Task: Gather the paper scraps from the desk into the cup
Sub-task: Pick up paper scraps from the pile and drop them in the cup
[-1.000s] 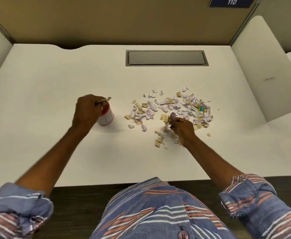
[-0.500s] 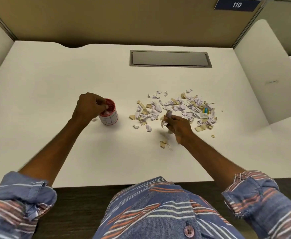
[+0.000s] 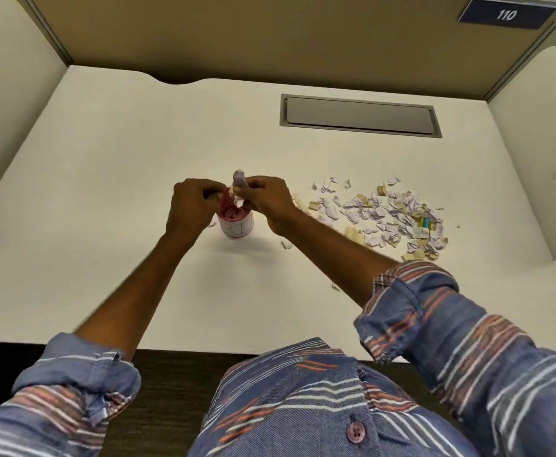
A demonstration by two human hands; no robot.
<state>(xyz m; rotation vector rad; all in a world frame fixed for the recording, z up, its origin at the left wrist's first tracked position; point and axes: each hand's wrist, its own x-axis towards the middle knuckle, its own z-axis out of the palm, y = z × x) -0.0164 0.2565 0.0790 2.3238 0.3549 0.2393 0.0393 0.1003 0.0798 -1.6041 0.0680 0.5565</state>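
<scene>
A small white cup (image 3: 237, 228) with a red inside stands on the white desk (image 3: 105, 192), left of the middle. My left hand (image 3: 189, 206) is closed against the cup's left rim and holds it. Directly over the cup's mouth, my right hand (image 3: 266, 201) pinches a bunch of pale paper scraps (image 3: 239, 178); some scraps lie inside the cup. To the right, a loose pile of white and tan paper scraps (image 3: 388, 216) is spread over the desk. My right forearm hides the near left part of that pile.
Single stray scraps lie by the cup (image 3: 286, 244) and near my right sleeve (image 3: 335, 285). A grey cable hatch (image 3: 359, 115) is set into the desk at the back. Partition walls close off the back and both sides, with a blue "110" sign (image 3: 505, 15).
My right hand lifted a pinch of scraps from the pile and carried it left, over the cup. My left hand stayed at the cup. The camera tilted, so everything sits further right.
</scene>
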